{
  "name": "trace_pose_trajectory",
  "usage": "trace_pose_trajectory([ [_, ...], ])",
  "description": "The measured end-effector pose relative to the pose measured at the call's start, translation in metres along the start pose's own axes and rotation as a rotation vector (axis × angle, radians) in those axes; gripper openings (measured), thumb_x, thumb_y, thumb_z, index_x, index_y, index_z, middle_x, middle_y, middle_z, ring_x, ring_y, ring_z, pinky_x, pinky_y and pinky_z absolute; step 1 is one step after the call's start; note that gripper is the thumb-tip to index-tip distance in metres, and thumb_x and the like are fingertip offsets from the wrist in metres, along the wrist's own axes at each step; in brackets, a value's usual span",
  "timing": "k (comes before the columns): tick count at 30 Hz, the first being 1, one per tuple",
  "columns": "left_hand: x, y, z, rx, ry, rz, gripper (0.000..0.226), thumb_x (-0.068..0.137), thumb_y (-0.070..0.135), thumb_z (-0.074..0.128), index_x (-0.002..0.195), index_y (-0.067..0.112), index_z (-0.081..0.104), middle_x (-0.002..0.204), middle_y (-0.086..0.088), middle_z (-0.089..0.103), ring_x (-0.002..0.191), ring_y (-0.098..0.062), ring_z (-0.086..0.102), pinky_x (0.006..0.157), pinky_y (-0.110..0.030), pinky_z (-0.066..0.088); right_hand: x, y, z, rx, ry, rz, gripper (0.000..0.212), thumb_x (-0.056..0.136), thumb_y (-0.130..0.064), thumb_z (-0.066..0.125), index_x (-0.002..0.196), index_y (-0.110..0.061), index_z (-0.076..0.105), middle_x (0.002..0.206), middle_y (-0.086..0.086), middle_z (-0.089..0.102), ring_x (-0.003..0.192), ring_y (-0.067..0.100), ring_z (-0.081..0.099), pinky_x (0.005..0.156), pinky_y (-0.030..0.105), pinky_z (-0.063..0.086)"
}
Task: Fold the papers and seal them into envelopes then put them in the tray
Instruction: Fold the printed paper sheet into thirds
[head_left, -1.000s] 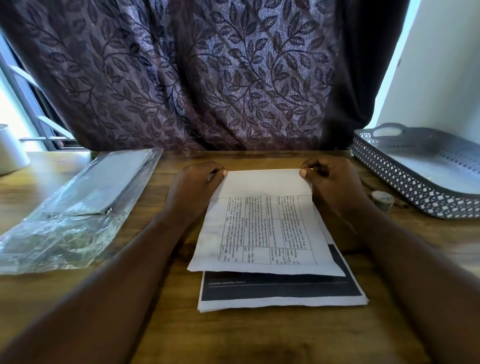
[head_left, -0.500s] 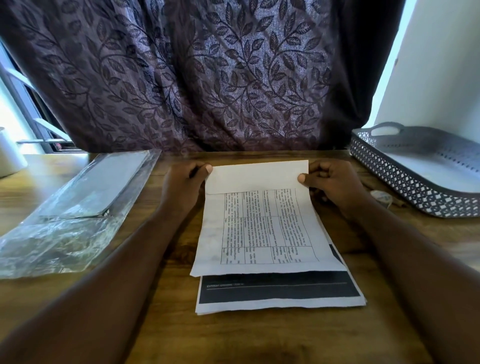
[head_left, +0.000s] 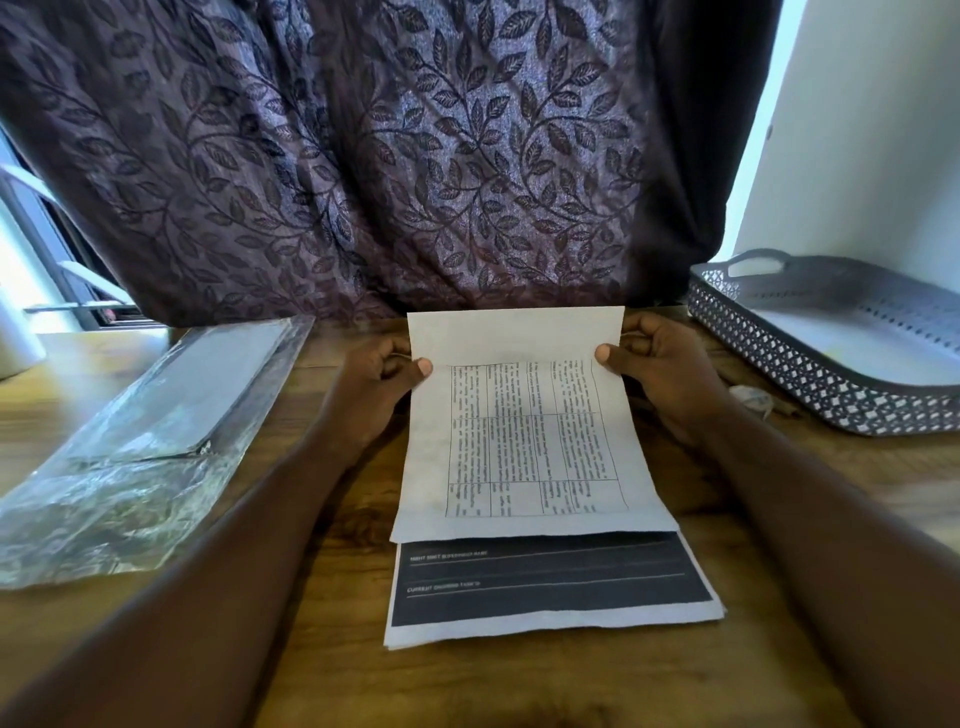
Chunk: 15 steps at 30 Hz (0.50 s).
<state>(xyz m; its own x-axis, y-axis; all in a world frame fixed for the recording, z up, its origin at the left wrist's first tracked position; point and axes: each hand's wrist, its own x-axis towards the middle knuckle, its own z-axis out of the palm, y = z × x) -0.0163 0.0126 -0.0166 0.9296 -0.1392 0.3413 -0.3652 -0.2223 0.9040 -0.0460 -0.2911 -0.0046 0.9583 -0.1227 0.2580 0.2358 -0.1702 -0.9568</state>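
Centrally, both hands hold one printed sheet (head_left: 524, 431) above the wooden tabletop (head_left: 519, 686). The left hand (head_left: 379, 384) has its grip clamped on the sheet's left edge, thumb on the printed face and fingers behind. The right hand (head_left: 660, 369) has its grip clamped on the right edge in the same way. The sheet carries a ruled table of small text, too blurred to read. Its far end is bent over along a crease at the level of the thumbs, so a blank band of the back stands above the print. Its near edge lies on a stack of papers (head_left: 550, 592) flat on the tabletop, whose top page shows a dark block with pale lines.

At the far right stands a grey tray (head_left: 810, 384) with perforated walls and a cut-out handle; its floor looks pale, and I cannot tell whether anything lies in it. Just beside the tray's near-left wall, between it and the right hand, lies a small pale object (head_left: 753, 397), too blurred to name. On the left lies a clear plastic bag (head_left: 130, 478), crinkled at its near end, holding a flat grey pack (head_left: 208, 400) in its far half. A white rounded object (head_left: 18, 343) sits cut off at the far left edge. Behind the tabletop hangs a purple curtain (head_left: 389, 156) patterned with leaves.
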Motion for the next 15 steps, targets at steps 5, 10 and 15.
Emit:
trace_pose_trajectory([
  [5,0.0005,0.0000,-0.0024,-0.125,0.002,-0.036,0.022,0.096,-0.005,0.057,0.101,0.015,0.066,0.092,0.002,0.078,0.087,-0.016,0.075,0.073,-0.026,0.060,0.0002,0.0034,0.0003,0.076,-0.063,0.036,0.022,0.092,0.001,0.063,0.112,-0.007,0.067,0.105,0.010,0.077,0.098,0.024,0.075,0.081,0.041,0.061],
  [10,0.0008,-0.0029,-0.0056,-0.186,0.015,-0.093,0.027,0.095,-0.005,0.052,0.085,0.011,0.072,0.087,-0.001,0.075,0.080,-0.025,0.070,0.067,-0.035,0.052,-0.0008,0.0012,-0.0009,0.189,-0.083,0.089,0.015,0.091,0.007,0.061,0.094,-0.006,0.068,0.093,0.014,0.077,0.087,0.027,0.076,0.067,0.031,0.061],
  [15,0.0013,-0.0024,-0.0069,-0.195,0.045,-0.151,0.038,0.096,0.002,0.043,0.079,0.009,0.075,0.084,-0.007,0.076,0.070,-0.025,0.067,0.053,-0.027,0.049,0.0013,0.0032,0.0004,0.141,-0.097,0.092,0.022,0.095,0.007,0.051,0.087,0.002,0.071,0.099,0.017,0.075,0.095,0.029,0.073,0.079,0.035,0.063],
])
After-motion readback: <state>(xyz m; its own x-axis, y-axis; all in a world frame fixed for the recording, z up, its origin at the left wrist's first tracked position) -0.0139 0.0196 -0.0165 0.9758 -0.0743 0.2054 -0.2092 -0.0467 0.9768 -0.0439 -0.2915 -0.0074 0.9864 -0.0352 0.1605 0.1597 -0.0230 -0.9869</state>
